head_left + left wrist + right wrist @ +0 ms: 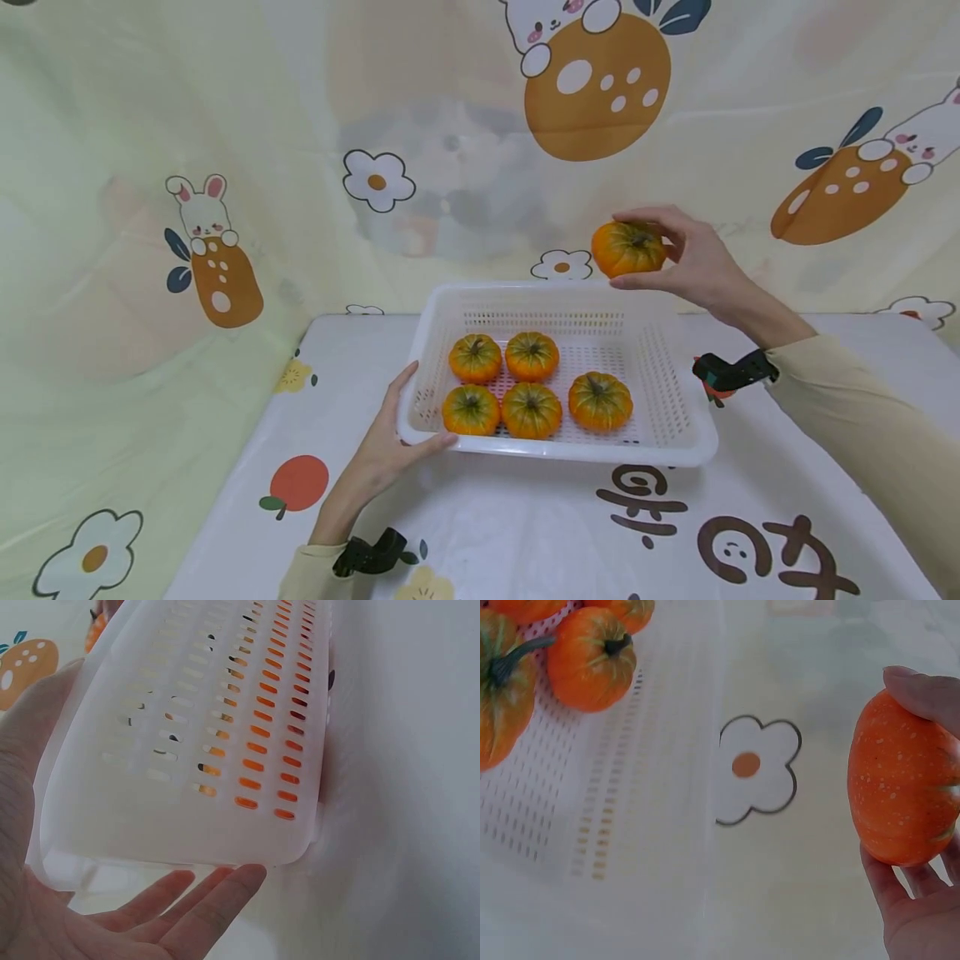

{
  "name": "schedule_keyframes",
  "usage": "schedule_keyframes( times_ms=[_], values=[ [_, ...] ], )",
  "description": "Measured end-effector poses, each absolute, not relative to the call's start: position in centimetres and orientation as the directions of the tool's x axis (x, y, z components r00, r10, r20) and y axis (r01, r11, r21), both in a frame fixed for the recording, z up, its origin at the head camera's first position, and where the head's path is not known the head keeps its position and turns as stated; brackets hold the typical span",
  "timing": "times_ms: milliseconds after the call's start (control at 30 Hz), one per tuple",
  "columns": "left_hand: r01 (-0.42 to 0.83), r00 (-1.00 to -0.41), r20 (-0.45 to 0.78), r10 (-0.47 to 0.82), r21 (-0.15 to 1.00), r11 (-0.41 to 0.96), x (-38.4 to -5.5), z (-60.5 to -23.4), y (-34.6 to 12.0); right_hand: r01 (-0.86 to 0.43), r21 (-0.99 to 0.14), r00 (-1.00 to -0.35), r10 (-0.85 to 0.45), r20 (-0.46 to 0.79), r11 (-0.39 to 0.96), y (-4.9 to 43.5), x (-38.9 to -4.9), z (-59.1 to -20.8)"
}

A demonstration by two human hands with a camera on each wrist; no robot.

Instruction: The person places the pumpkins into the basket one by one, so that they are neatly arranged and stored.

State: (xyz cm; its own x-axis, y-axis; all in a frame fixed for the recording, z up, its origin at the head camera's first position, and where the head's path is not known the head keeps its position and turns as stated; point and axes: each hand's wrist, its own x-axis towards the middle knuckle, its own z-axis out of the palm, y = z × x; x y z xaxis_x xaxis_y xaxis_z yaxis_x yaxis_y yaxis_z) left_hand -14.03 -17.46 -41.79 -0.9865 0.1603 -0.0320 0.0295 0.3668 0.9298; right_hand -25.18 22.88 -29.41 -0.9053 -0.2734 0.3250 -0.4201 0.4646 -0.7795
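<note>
A small orange-green pumpkin (628,249) is held up by my right hand (693,258), thumb and fingers on opposite sides of it, above the basket's back right rim. In the right wrist view its smooth orange side (900,780) faces the camera. My left hand (390,446) grips the left front corner of a white plastic basket (558,450), with the thumb over the rim and the fingers along the outside wall. Several similar pumpkins sit inside the basket: a group on the left, and one (600,402) a little apart towards the middle.
The basket stands on a table with a white printed cloth (525,533). A pale curtain (285,125) printed with rabbits and flowers hangs right behind the table and along the left. Dark straps (371,552) with cameras sit on both wrists.
</note>
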Motion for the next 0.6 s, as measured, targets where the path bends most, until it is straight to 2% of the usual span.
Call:
schedule_keyframes(
  times_ms=[267, 600],
  values=[
    [0.039, -0.985, -0.026, 0.171, 0.929, 0.368, -14.1, -41.9, -17.2, -0.427, -0.76, -0.887, -0.39, 0.246, 0.491, 20.0, -25.7, -30.3],
    [0.044, -0.984, -0.025, 0.177, 0.926, 0.374, -13.9, -41.8, -17.6, -0.314, -0.716, -0.902, -0.432, 0.019, 0.623, 18.8, -26.0, -33.1]
  ],
)
